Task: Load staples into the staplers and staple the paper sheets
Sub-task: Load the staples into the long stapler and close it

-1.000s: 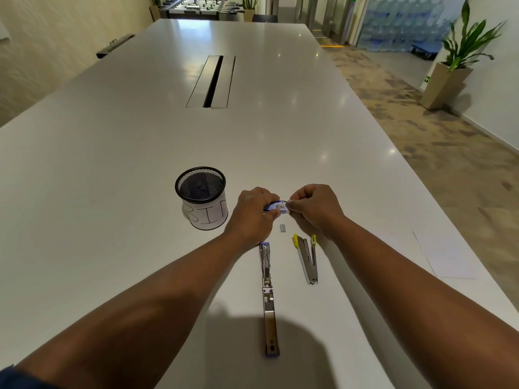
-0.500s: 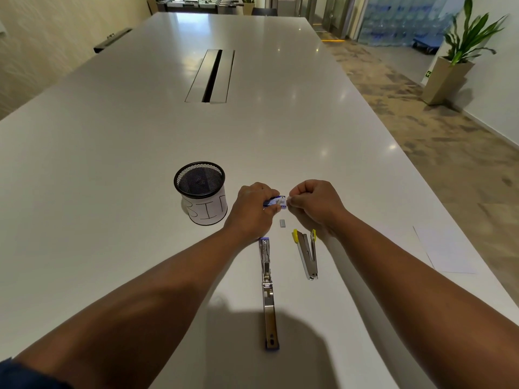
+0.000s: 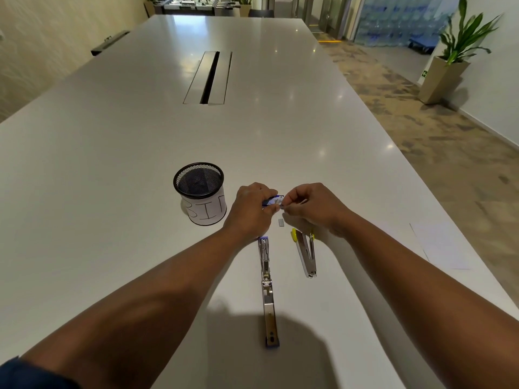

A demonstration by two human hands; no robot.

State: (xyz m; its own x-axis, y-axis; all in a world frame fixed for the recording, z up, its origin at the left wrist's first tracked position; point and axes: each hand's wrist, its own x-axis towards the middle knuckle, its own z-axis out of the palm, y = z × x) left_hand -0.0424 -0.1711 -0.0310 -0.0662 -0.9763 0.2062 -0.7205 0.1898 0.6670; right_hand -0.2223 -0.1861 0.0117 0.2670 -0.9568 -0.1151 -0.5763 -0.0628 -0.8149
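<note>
Two staplers lie opened flat on the white table (image 3: 112, 164), and neither looks loaded yet, so I judge the task to be at its first step: getting staples out of their box. Both hands meet above the table at about 12 o'clock from the staplers. My reading is that the left hand (image 3: 252, 209) pinches a small blue staple box (image 3: 271, 200) between curled fingers and thumb, while the right hand (image 3: 309, 206) has its fingertips closed at the box's open end, seemingly on a strip of staples, though what they grip is too small to make out. A loose staple strip (image 3: 281, 222) lies on the table just below the hands. The blue stapler (image 3: 266, 287) stretches from under the left wrist toward 6 o'clock; the yellow stapler (image 3: 304, 252) lies splayed at about 2 o'clock from its middle, partly under the right wrist. A mesh bin (image 3: 200, 192) stands at 9 o'clock from the hands, and the paper sheets (image 3: 441, 245) lie well apart at 3 o'clock near the table edge. Next, a strip likely needs to come free of the box and be set straight into one stapler's open channel, legs down, before the magazine is closed.
</note>
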